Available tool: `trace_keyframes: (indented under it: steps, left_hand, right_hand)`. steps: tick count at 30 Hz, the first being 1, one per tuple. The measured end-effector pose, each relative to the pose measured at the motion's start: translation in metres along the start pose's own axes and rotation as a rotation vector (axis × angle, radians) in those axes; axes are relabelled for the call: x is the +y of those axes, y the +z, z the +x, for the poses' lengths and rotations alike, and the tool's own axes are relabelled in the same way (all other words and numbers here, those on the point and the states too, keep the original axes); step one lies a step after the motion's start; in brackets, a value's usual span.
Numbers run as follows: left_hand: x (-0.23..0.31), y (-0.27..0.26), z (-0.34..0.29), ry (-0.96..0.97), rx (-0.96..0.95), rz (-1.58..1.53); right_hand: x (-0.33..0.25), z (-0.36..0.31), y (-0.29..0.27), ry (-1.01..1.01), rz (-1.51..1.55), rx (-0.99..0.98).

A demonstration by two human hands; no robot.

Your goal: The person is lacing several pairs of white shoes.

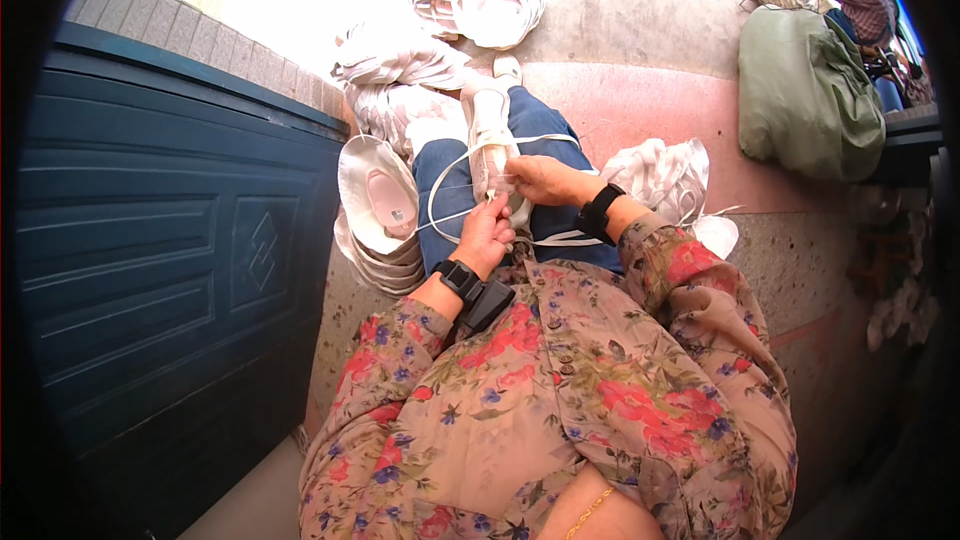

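Note:
A pale pinkish-white shoe upper (pixel 488 120) lies lengthwise across my lap, over my jeans. A white shoelace (pixel 434 202) runs out from it in wide loops over both thighs. My left hand (pixel 487 233) is closed at the upper's near end, thumb and fingers pinching a strand of the lace. Just above and to the right, my right hand (pixel 550 181) is closed with its fingertips at the upper's right side. What lies between those fingertips is too small to make out, and the palm of that hand is hidden.
Nested white shoe pieces (pixel 378 190) stand at my left, beside a dark blue panelled door (pixel 170 240). Beyond are bundled white pieces (pixel 395 90) and more stacked ones (pixel 497 15). Another white pile (pixel 660 180) sits at right. Farther off are a green sack (pixel 805 90) and a person (pixel 862 5).

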State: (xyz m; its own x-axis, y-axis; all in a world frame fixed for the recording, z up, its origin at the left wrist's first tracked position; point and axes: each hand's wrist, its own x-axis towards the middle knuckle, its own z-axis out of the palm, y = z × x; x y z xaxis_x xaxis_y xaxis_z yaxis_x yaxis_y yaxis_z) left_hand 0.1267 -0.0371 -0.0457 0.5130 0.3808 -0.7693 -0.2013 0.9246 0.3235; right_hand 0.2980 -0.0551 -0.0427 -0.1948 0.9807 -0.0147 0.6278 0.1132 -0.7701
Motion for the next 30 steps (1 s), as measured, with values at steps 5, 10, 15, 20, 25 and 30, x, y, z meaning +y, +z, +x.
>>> trace_keyframes:
  steps: [5, 10, 15, 20, 25, 30]
  left_hand:
    - [-0.002, 0.007, 0.003, 0.001, 0.068, 0.049]
    - [0.004, -0.006, 0.0, -0.068, -0.108, -0.09]
    - [0.006, -0.005, 0.001, -0.016, -0.098, -0.14]
    - [0.002, 0.006, 0.007, 0.064, -0.01, 0.058]
    - [0.001, 0.024, 0.001, 0.128, 0.017, 0.14]
    - [-0.002, 0.039, -0.007, 0.119, 0.165, 0.328]
  right_hand:
    - [-0.009, 0.005, -0.008, 0.103, 0.064, -0.066]
    - [-0.011, 0.009, -0.009, 0.211, 0.132, -0.139]
    - [-0.007, 0.007, -0.006, 0.232, 0.25, -0.083]
    - [-0.016, 0.009, -0.009, 0.244, 0.08, -0.06]
    - [-0.03, -0.01, -0.014, 0.027, -0.169, 0.035]
    - [-0.018, -0.011, -0.003, -0.117, -0.386, 0.159]
